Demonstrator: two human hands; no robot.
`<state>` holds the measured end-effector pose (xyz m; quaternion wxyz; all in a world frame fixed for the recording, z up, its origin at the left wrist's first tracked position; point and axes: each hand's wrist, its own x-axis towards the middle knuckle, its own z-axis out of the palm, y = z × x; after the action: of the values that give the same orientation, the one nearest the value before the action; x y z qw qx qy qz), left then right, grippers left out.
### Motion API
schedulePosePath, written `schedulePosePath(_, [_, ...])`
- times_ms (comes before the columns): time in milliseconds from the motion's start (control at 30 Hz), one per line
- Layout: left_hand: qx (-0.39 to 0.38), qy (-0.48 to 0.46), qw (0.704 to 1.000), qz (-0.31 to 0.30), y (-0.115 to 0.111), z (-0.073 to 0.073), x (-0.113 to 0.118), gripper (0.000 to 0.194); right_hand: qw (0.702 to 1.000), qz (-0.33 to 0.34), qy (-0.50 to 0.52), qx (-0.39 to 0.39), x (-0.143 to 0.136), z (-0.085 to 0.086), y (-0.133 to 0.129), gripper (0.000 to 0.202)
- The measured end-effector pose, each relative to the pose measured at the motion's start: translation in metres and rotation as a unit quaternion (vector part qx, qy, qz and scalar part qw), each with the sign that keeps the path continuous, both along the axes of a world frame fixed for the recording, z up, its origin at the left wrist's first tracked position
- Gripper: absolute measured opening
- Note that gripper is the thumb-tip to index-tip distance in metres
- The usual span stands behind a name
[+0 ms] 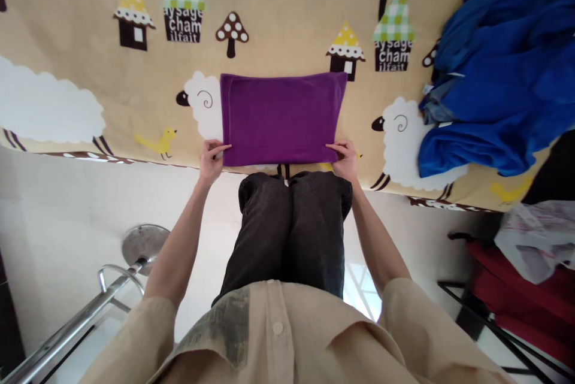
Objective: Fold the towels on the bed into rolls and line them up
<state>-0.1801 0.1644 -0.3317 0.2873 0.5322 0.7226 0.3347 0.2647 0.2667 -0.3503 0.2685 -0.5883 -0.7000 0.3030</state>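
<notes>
A purple cloth (pixel 283 114), folded into a flat rectangle, lies near the front edge of a surface with a patterned cover. Its kind I cannot make out. My left hand (pixel 212 160) pinches its near left edge between thumb and fingers. At the near right edge, my right hand (pixel 345 159) has the cloth pinched in the same way. The cloth's near edge lies just beyond my knees, and its top face shows fully except under the fingertips.
A heap of blue cloth (pixel 498 84) rests on the patterned cover (pixel 278 24) to the right. Below it, a white plastic bag (pixel 539 240) sits on something red (pixel 525 306). A metal stand (pixel 108 294) with a round base is on the floor at left.
</notes>
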Motion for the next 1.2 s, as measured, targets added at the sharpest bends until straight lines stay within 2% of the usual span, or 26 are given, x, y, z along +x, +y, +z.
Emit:
schedulePosePath(167, [-0.017, -0.028, 0.999, 0.031, 0.001, -0.004, -0.001, 0.028, 0.999, -0.038, -0.01, -0.007, -0.001, -0.004, 0.0, 0.02])
schedulePosePath(333, [-0.001, -0.042, 0.996, 0.083, -0.001, -0.008, -0.002, 0.04, 0.997, -0.068, -0.02, -0.002, -0.003, -0.004, -0.001, 0.047])
schedulePosePath(433, [0.003, -0.041, 0.994, 0.096, -0.005, -0.007, -0.001, 0.043, 0.997, -0.067, -0.023, 0.004, -0.003, -0.002, -0.003, 0.053])
schedulePosePath(600, [-0.002, -0.027, 0.994, 0.103, -0.01, -0.004, 0.002, 0.042, 0.997, -0.073, -0.036, 0.009, -0.003, -0.001, -0.01, 0.054])
schedulePosePath(1000, [0.011, -0.009, 0.993, 0.119, -0.011, -0.004, 0.006, 0.022, 0.993, -0.117, -0.024, 0.003, -0.008, 0.006, -0.015, 0.046])
schedulePosePath(1200, [0.017, 0.024, 0.991, 0.131, -0.015, -0.002, 0.012, 0.026, 0.986, -0.165, -0.014, 0.01, -0.011, 0.003, -0.019, 0.037])
